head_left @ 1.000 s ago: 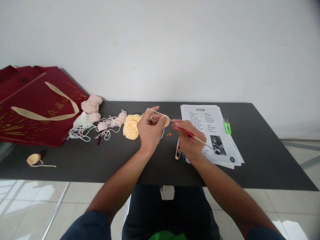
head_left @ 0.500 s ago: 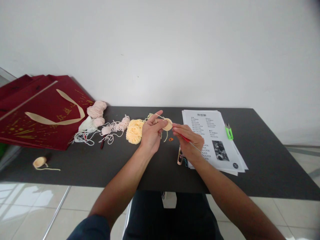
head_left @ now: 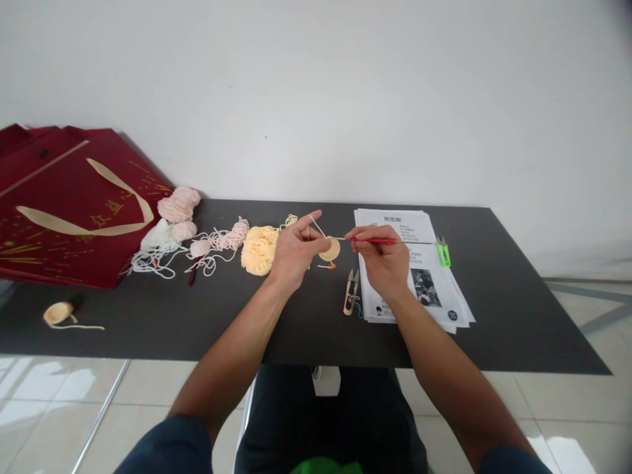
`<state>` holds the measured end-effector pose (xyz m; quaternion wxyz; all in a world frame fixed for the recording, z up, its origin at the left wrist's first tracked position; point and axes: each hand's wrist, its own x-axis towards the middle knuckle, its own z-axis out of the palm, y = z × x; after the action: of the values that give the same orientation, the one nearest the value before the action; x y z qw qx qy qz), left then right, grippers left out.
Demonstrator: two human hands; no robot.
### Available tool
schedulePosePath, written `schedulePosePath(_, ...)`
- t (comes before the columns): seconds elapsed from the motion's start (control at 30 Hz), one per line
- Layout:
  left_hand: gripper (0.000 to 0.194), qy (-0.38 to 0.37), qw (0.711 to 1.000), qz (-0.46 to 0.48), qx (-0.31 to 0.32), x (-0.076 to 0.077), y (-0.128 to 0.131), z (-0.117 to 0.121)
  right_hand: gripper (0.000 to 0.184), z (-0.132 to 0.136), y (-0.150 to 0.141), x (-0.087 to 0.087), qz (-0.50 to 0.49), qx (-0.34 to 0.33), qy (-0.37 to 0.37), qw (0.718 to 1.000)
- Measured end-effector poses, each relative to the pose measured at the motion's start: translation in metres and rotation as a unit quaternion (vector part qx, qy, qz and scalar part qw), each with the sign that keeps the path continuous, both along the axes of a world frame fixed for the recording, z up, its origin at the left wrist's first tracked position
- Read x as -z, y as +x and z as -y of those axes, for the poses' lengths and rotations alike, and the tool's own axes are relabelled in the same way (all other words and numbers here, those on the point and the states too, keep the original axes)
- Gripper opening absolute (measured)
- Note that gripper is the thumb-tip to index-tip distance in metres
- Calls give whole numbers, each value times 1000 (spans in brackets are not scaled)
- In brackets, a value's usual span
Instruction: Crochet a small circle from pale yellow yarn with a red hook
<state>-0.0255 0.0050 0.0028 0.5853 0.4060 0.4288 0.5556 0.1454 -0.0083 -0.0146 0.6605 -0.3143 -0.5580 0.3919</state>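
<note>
Between the thumb and fingers of my left hand (head_left: 296, 253) is a small round cream crochet piece (head_left: 330, 249). Yarn runs up from it over my raised index finger. My right hand (head_left: 384, 260) grips a crochet hook (head_left: 378, 241) by its red handle, the thin shaft pointing left at the top of the piece. Whether the hook tip sits in a stitch is too small to tell. Just below the piece lies an orange stitch marker (head_left: 332, 266). Left of my left hand is a yellow ball of yarn (head_left: 260, 251).
Printed sheets (head_left: 439, 296) lie under my right hand, with green thread snips (head_left: 443, 251) on them and beige snips (head_left: 351, 292) beside them. Pink yarn (head_left: 178, 205), white yarn (head_left: 157, 236) and a dark red bag (head_left: 74, 210) stand left. A cream crocheted cup (head_left: 58, 313) lies front left.
My right hand has turned, and the hook now lies nearly level instead of slanting. The yarn loop on my left index finger stands higher. The whole view has shifted slightly.
</note>
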Motion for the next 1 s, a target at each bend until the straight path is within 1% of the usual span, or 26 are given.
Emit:
schedulePosePath(0.07, 75, 14, 999, -32, -31, 2, 1, 0, 8, 4, -2, -3, 39, 38, 48, 997)
schedulePosePath(0.13, 71, 40, 996, -51, -56, 4, 3, 1, 7, 8, -5, -4, 51, 60, 63, 995)
schedulePosePath(0.2, 68, 69, 994, -59, -63, 4, 4, 2, 7, 10, -7, -4, 39, 75, 38, 996)
schedulePosePath(0.27, 66, 88, 993, -62, -57, 3, 5, 4, 12, 10, -7, -2, 10, 78, -1, 997)
schedulePosePath(0.33, 64, 101, 992, -59, -43, 3, 5, 5, 16, 8, -6, -1, -21, 67, -26, 997)
schedulePosePath(0.4, 63, 110, 992, -51, -22, 3, 4, 4, 17, 6, -5, 1, -47, 54, -34, 997)
schedulePosePath(0.53, 63, 117, 992, -27, 27, 4, -1, 2, 14, 6, -5, 0, -85, 20, -39, 995)
schedulePosePath(0.63, 63, 92, 994, -2, 58, 3, -4, 0, 14, 7, -4, -2, -98, 1, -41, 994)
schedulePosePath(0.83, 57, 21, 990, 43, 135, -2, -8, -1, 25, 9, -2, -5, -65, -5, -56, 996)
schedulePosePath(0.93, 52, 16, 986, 63, 153, -2, -10, -2, 28, 8, -3, -8, -87, -25, -64, 994)
schedulePosePath(1.0, 47, 21, 985, 73, 154, -1, -11, -2, 28, 7, -3, -9, -113, -46, -84, 989)
